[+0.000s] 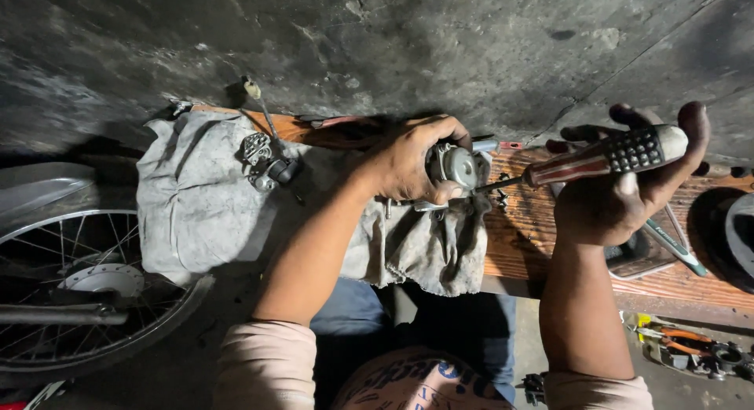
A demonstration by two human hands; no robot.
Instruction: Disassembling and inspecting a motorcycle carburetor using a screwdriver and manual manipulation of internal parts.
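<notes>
Gripping a small metal engine part [454, 168] at the centre of the frame, my left hand [408, 162] is clamped around it, over a grey rag [204, 198] on a wooden board [534, 229]. My right hand [620, 194], at right, is closed on a screwdriver [597, 160], its tip touching the part. A spoked wheel [78, 292] sits lower left.

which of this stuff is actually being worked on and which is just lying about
In use:
- metal part, gripped by the left hand
- screwdriver, in the right hand, tip at the part
- grey cloth under the part

Lying about:
- small fittings on the cloth
- spoked wheel
- pliers on the floor
</notes>
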